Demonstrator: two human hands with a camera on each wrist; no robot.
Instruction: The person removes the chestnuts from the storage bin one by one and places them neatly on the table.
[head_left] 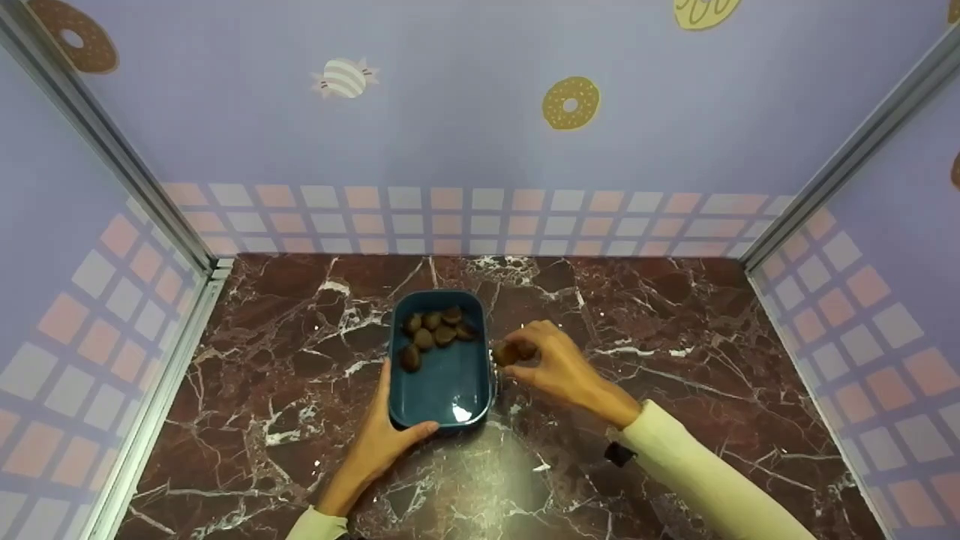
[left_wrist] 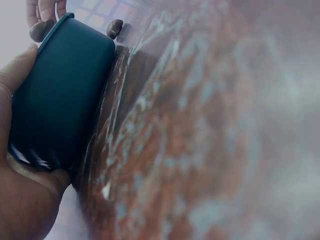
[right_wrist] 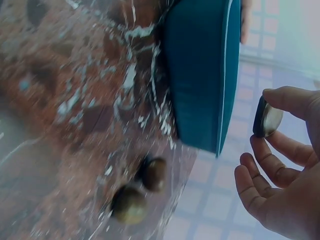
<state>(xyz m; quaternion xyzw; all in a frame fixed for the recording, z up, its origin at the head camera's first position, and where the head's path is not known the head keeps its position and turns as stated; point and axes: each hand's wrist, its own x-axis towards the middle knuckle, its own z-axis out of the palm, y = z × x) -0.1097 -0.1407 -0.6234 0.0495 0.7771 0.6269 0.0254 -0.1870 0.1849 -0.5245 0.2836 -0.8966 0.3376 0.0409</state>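
A deep teal dish stands on the table, with several brown chestnuts gathered in its far half. My left hand grips the dish at its near left corner, thumb on the near rim and fingers along the left side. Just off the right rim, my right hand pinches a single chestnut between thumb and fingertips. Below that hand, two loose chestnuts, one greenish brown and one darker, lie on the tabletop beside the dish.
The dark red marbled table is closed in by a lilac back wall and side walls with checked borders. A small black object shows beside the right sleeve.
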